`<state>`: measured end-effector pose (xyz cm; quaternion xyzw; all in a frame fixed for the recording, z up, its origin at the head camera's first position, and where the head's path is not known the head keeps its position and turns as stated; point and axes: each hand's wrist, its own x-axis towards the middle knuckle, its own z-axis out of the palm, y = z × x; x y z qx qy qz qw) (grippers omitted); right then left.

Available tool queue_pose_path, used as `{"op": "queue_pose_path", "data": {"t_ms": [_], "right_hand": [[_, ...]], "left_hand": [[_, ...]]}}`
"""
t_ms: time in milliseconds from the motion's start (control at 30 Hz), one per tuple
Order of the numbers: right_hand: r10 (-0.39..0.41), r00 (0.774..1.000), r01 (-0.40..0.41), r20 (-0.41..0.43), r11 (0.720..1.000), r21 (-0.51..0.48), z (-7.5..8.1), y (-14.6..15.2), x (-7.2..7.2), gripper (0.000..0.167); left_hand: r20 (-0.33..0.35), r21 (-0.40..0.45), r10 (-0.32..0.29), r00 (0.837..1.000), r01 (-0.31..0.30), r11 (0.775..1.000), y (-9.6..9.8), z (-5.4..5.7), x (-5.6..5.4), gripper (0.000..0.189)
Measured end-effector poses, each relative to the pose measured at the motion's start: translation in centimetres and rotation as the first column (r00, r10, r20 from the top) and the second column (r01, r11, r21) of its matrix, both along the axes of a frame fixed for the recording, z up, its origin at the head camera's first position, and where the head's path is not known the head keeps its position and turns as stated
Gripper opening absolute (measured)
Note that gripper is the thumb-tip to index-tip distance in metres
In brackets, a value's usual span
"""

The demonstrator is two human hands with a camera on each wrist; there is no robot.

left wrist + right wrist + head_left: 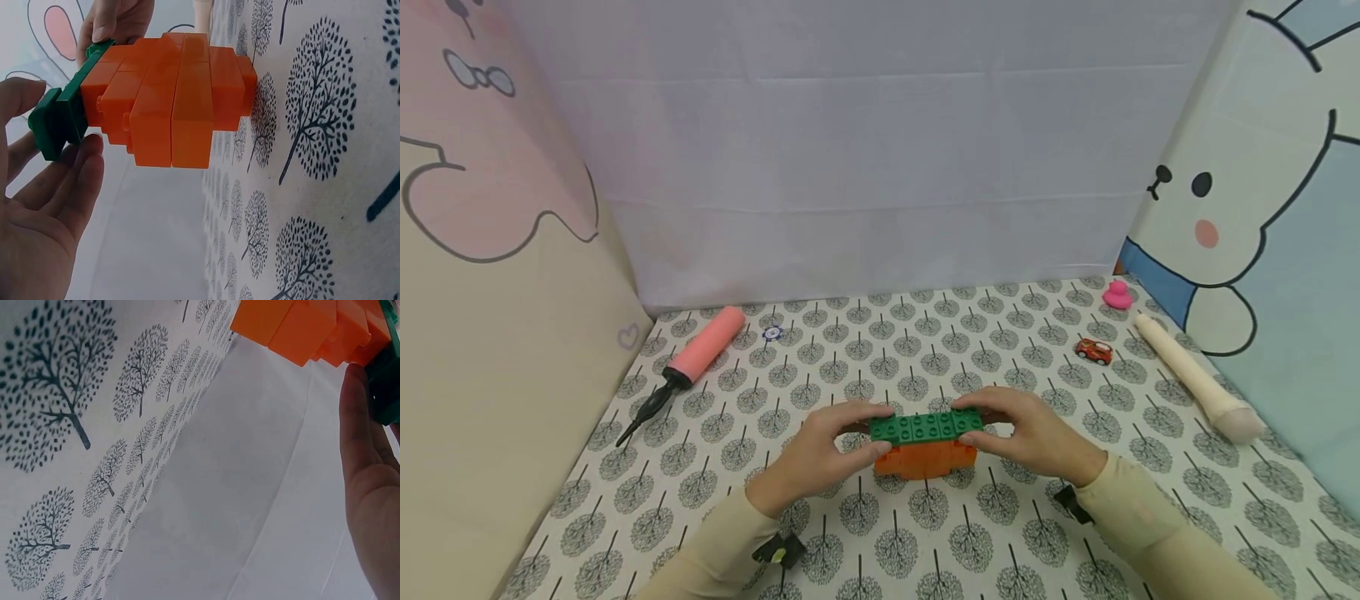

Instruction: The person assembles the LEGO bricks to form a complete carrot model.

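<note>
A stepped stack of orange toy bricks (925, 460) is topped by a row of green studded bricks (928, 427), near the middle of the table. My left hand (823, 446) holds the left end of the green row between thumb and fingers. At the right end, my right hand (1030, 429) pinches the green row the same way. From the left wrist view, the orange bricks (169, 103) widen in the middle and narrow toward the tablecloth; a green brick (47, 125) at the end sits a level above the rest. The right wrist view cuts off most of the stack.
A pink hand pump (706, 343) with a black nozzle lies at the left, beside a small blue-and-white disc (772, 333). Over on the right are a pink rubber duck (1117, 295), a red toy car (1093, 351) and a cream-coloured stick (1195, 375). Cloth walls enclose the back and sides.
</note>
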<state>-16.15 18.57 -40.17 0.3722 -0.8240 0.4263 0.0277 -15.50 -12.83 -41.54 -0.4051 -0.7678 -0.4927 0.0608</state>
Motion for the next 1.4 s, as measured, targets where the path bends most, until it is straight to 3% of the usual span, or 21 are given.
{"op": "queue_pose_path", "data": {"t_ms": [467, 733, 1233, 1400], "right_hand": [[0.033, 0.998, -0.036, -0.052, 0.997, -0.065, -0.33, -0.2, -0.09, 0.04], [0.073, 0.997, -0.076, -0.035, 0.99, -0.118, -0.39, -0.29, -0.28, 0.038], [0.049, 0.999, -0.05, -0.009, 0.993, -0.107, -0.54, -0.38, -0.18, 0.037], [0.014, 0.999, -0.016, -0.035, 0.998, -0.067, -0.35, -0.38, 0.13, 0.042]], "left_hand": [[0.109, 0.009, 0.087, 0.99, -0.089, 0.996, 0.55, 0.27, 0.26, 0.038], [0.154, 0.045, 0.075, 0.985, -0.083, 0.996, 0.7, 0.29, 0.17, 0.037], [0.163, 0.047, 0.072, 0.984, -0.08, 0.996, 0.69, 0.09, -0.05, 0.034], [0.089, 0.004, 0.09, 0.992, -0.09, 0.996, 0.46, 0.18, 0.06, 0.04]]}}
